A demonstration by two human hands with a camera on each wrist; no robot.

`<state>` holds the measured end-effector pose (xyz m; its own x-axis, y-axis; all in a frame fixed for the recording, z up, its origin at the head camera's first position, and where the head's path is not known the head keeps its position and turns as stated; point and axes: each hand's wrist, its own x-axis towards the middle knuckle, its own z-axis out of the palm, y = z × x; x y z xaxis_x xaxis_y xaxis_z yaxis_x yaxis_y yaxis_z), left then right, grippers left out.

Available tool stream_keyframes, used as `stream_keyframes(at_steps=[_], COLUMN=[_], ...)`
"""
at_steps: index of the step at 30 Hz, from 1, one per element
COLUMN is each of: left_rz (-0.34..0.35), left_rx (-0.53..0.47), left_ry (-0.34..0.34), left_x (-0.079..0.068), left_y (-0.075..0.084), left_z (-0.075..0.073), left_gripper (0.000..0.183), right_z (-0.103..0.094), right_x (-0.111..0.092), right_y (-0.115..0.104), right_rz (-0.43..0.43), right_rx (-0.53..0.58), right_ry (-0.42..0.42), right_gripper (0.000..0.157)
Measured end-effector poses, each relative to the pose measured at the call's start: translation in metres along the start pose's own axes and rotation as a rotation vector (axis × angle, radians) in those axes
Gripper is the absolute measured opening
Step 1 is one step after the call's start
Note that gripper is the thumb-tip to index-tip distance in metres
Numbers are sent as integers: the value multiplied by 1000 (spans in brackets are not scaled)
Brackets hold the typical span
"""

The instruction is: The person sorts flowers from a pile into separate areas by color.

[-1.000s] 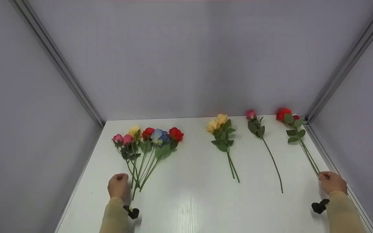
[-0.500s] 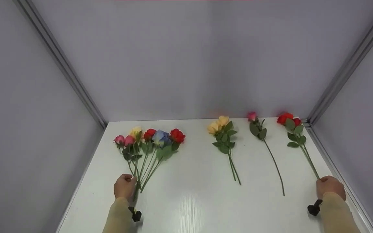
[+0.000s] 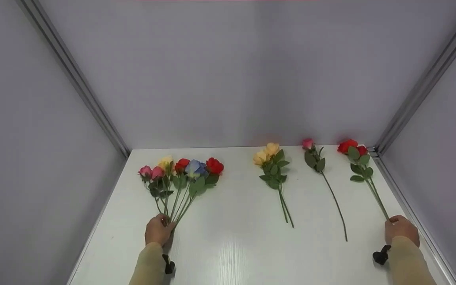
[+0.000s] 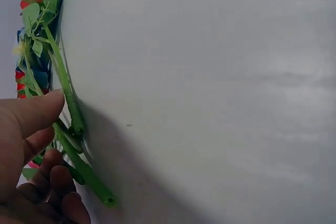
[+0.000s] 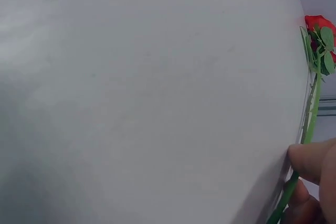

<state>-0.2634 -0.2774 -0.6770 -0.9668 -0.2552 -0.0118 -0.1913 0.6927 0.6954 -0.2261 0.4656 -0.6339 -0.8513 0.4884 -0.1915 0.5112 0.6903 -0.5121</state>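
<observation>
Here, a mixed bunch of flowers [image 3: 196,169] lies at the left of a white tabletop [image 3: 232,217], its heads fanned toward the back edge: two pink, one pale yellow, one red, one blue and another red, in order from left to right. The person's left hand [image 3: 159,231] holds the gathered stems, its grip pinching them between thumb and curled fingers (the left wrist view shows cut green ends poking out past the hand).

At the far right, a pair of red flowers [image 3: 347,146] points toward the back right corner. The right hand [image 3: 402,230] has the lower part of their stems, its grip pinched between thumb and fingers.

Between the hands, and apart from both, lie two yellow flowers [image 3: 266,155] with green leaves and spreading stems, then a single pink rose [image 3: 307,143] on one long, thin stem.

Both forearms wear beige sleeves [image 3: 149,263], with a small black device [image 3: 168,265] at each wrist. Plain grey walls [image 3: 196,79] surround the tabletop, with metal rails [image 3: 69,75] at the corners.
</observation>
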Motion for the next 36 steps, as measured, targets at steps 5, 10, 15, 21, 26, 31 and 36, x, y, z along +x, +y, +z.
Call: stream_keyframes(at_steps=[5, 10, 15, 21, 26, 31, 36], left_rz=[-4, -39, -81, -54, -37, -17, 8], left_rx=[-5, -4, -9, -42, -104, -234, -394], left_ry=[1, -14, -11, 44, 111, 134, 183], left_x=[-1, -2, 0, 1, 0, -2, 1], left_y=[1, 1, -3, 0, 14, 39, 64], left_z=[-2, -4, -6, -11, -21, -33, -38], left_gripper=[12, 13, 14, 15, 19, 19, 26], right_z=[1, 1, 3, 2, -1, -1, 3], right_x=[-1, 0, 0, 2, 6, 10, 6], right_y=[1, 2, 2, 1, -5, -23, -51], right_rz=[-6, -1, -1, -9, -25, -99, -216], right_rx=[-3, 7, 23, 37, 50, 61, 87], right_ry=[-15, -27, -24, 18, 75, 154, 183], right_gripper=[45, 46, 47, 48, 47, 40, 38])
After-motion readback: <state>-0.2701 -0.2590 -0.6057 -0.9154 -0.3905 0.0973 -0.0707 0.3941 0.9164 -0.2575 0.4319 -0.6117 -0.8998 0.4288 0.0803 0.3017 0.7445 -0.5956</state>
